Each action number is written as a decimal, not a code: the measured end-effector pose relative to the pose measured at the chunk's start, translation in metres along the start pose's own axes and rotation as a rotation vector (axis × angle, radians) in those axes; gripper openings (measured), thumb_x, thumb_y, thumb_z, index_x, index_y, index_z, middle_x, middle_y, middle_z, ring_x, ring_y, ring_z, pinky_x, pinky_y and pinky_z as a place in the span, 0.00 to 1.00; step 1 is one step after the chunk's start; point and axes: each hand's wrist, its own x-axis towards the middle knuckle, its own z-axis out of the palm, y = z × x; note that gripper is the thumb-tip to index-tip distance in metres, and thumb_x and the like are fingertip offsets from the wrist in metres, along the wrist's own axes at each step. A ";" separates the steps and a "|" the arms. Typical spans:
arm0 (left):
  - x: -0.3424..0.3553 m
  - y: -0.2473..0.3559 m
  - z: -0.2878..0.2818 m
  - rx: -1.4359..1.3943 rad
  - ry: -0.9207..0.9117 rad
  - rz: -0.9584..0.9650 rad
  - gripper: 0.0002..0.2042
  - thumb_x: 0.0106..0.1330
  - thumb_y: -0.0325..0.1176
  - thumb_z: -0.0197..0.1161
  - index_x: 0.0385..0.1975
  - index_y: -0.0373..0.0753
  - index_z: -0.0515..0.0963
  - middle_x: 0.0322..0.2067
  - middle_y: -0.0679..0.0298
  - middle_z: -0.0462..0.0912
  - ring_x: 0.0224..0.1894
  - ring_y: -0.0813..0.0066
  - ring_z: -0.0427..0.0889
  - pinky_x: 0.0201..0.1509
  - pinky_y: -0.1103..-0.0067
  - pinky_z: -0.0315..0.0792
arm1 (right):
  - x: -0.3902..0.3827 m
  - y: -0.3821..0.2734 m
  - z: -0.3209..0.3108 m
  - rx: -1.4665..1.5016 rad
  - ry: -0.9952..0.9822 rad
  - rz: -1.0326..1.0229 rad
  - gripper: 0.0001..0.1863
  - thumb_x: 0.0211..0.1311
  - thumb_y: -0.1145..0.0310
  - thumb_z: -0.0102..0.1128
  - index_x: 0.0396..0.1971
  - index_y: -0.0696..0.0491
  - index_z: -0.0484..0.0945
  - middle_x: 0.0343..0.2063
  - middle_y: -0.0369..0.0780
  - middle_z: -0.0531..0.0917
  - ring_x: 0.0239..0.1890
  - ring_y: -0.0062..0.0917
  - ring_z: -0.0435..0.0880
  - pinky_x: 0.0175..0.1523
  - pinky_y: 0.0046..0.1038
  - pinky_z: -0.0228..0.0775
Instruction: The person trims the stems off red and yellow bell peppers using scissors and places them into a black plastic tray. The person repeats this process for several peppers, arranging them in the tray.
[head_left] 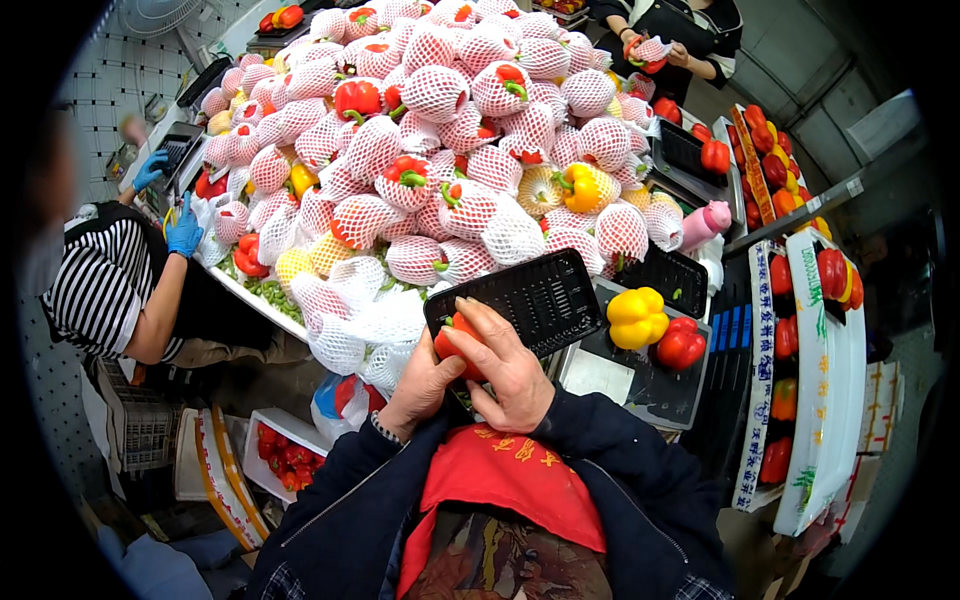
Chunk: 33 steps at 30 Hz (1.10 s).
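Item: red pepper (443, 347), one, bare of net, at the near edge of the tabletop (263, 308); mostly hidden by fingers.

Left hand (420, 388): closed, gripping the pepper from its left side and below.

Right hand (515, 370): closed over the same pepper, fingers laid across its upper side, thumb below.

Black tray (545, 300): rectangular, ribbed, tilted, just beyond both hands at the near edge; contact with the fingers cannot be told.

Dark platform (665, 390): flat, to the right of the hands, toward the tabletop's near right corner; pale panel (597, 377) at its near left side. On it, a yellow pepper (637, 318) and, just beside that, a second red pepper (681, 343).

Netted peppers (435, 93): large heap, red and yellow, sleeved in pink, white and yellow foam net, filling the middle and reaching the far edge. A few bare ones among them.

White nets (362, 290): loose bunch, near edge, left of the tray.

Green scraps (275, 295): along the near left edge.

Pink bottle (705, 225): tilted, right edge.

Co-worker in stripes (105, 285): beyond the left edge, blue gloves (184, 230).

Co-worker in black (700, 35): beyond the far right corner, both hands on a partly netted pepper (648, 55).

White box (262, 468): below the tabletop, left, holding red peppers.
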 end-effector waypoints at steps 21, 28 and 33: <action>0.012 -0.013 0.017 -0.182 0.147 0.015 0.29 0.62 0.32 0.68 0.62 0.37 0.64 0.57 0.61 0.74 0.60 0.68 0.74 0.66 0.70 0.68 | -0.022 0.023 -0.010 -0.102 0.032 0.154 0.46 0.51 0.61 0.72 0.70 0.56 0.60 0.66 0.57 0.62 0.66 0.54 0.65 0.71 0.47 0.56; 0.022 -0.023 -0.012 -0.166 0.196 -0.019 0.30 0.59 0.32 0.67 0.62 0.35 0.66 0.55 0.60 0.77 0.58 0.68 0.77 0.66 0.70 0.69 | -0.065 0.084 -0.115 -0.871 0.137 0.521 0.34 0.48 0.57 0.74 0.56 0.52 0.74 0.60 0.52 0.70 0.58 0.53 0.71 0.63 0.46 0.64; 0.023 -0.019 -0.012 -0.094 0.124 -0.045 0.31 0.58 0.31 0.68 0.61 0.34 0.65 0.55 0.59 0.77 0.58 0.67 0.77 0.66 0.70 0.68 | -0.087 0.105 -0.141 -0.731 -0.064 0.951 0.33 0.48 0.54 0.73 0.56 0.48 0.74 0.52 0.48 0.73 0.47 0.49 0.81 0.50 0.42 0.76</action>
